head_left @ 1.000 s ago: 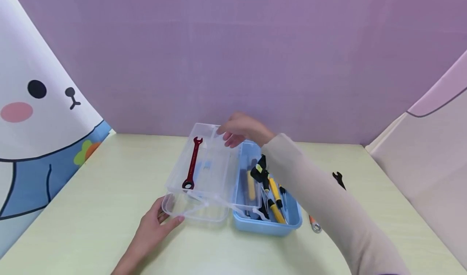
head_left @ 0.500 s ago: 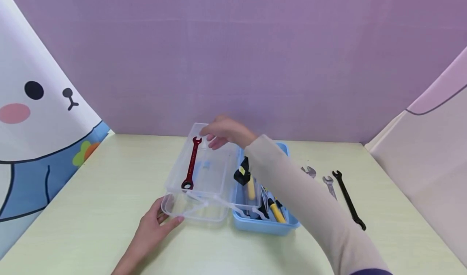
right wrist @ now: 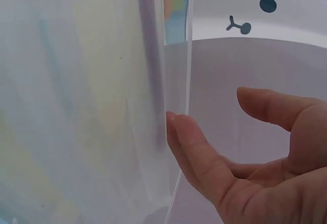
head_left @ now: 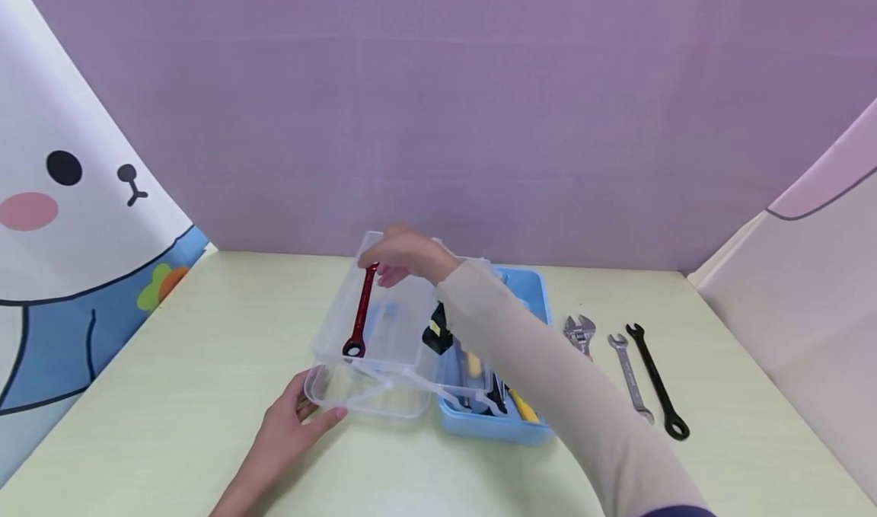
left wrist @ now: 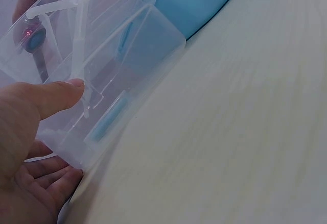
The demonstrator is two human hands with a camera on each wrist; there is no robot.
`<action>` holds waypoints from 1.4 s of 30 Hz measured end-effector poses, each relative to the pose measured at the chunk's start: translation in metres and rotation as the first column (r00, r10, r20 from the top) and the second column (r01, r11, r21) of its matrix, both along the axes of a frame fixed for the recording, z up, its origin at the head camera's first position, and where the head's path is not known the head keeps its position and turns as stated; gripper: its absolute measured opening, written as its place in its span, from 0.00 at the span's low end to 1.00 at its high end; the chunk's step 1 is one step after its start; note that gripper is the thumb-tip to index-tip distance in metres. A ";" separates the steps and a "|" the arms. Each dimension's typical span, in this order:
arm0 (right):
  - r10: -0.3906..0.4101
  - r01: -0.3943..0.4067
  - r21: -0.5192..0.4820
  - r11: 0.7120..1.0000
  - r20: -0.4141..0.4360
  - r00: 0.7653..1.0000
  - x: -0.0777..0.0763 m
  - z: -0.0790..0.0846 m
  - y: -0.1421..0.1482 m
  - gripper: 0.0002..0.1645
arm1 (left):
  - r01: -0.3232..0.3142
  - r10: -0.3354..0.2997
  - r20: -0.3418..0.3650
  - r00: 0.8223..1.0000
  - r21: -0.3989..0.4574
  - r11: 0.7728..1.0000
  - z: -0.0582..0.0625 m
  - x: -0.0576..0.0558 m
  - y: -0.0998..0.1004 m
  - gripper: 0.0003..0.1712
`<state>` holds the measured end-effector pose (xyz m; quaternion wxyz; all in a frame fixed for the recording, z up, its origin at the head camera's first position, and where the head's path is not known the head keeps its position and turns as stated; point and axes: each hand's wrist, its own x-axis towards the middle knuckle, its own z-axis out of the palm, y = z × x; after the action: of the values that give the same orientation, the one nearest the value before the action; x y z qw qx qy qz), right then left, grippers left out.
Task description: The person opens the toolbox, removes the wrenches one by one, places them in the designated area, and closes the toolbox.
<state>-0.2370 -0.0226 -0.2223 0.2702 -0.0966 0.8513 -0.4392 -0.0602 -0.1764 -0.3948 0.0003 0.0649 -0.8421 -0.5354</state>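
1. Hovering above the far end of the red wrench [head_left: 361, 311] is the right hand [head_left: 407, 254], and the right wrist view shows thumb and fingers standing wide, nothing between them there!
2. Just below those fingers is the wrench's far tip, hidden from the head view; whether skin meets metal, I cannot tell. The shaft slants toward the near side, ring end nearest the person.
3. Under the wrench is a translucent tray [head_left: 400, 327], and the right fingers are right beside a clear plastic wall.
4. Down at the near left corner, the left hand [head_left: 291, 422] grips the clear lid [head_left: 404, 404], thumb along the near wall, fingers curled round the outside. White link arms [head_left: 432, 384] cross close by.
5. Look right: the blue toolbox [head_left: 496, 429] sits beside the tray, a yellow handle [head_left: 524, 406] poking out among its tools.
6. What's in the way? The right sleeve [head_left: 548, 380], slanting straight across the toolbox and covering much of its contents.
7. Beyond the sleeve, on the counter [head_left: 226, 334], an adjustable wrench [head_left: 579, 333] is partly covered, then a silver wrench [head_left: 626, 368], then a black wrench [head_left: 658, 384] outermost.
8. Behind it all, a purple backdrop [head_left: 438, 106], with a cartoon panel [head_left: 68, 235] at the left.
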 end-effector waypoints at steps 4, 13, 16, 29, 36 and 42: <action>0.002 -0.002 0.032 0.999 -0.002 1.000 0.002 -0.002 -0.006 0.23 | -0.002 0.002 -0.008 1.000 0.016 1.000 -0.002 0.001 0.001 0.41; 0.002 0.002 0.105 0.994 -0.042 0.999 0.006 -0.006 -0.015 0.24 | -0.003 0.003 -0.015 1.000 0.009 1.000 0.001 0.002 0.003 0.41; 0.025 -0.016 0.140 0.990 -0.065 0.998 0.007 -0.007 -0.017 0.22 | -0.005 0.005 -0.017 1.000 0.004 1.000 0.001 0.002 0.003 0.41; 0.065 -0.031 0.282 0.959 -0.113 0.991 0.006 -0.013 -0.023 0.06 | -0.014 0.014 -0.017 1.000 0.010 1.000 -0.001 0.004 0.006 0.41; 0.082 -0.024 0.350 0.936 -0.152 0.985 0.010 -0.015 -0.027 0.05 | -0.006 0.006 -0.020 1.000 -0.001 1.000 0.002 0.003 0.007 0.41; 0.068 0.004 0.381 0.925 -0.175 0.982 0.010 -0.017 -0.030 0.05 | -0.012 0.012 -0.014 1.000 -0.001 1.000 0.002 0.003 0.007 0.41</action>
<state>-0.2275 -0.0529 -0.2398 0.2106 -0.0967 0.9399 -0.2507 -0.0568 -0.1691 -0.3924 0.0096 0.0660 -0.8420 -0.5354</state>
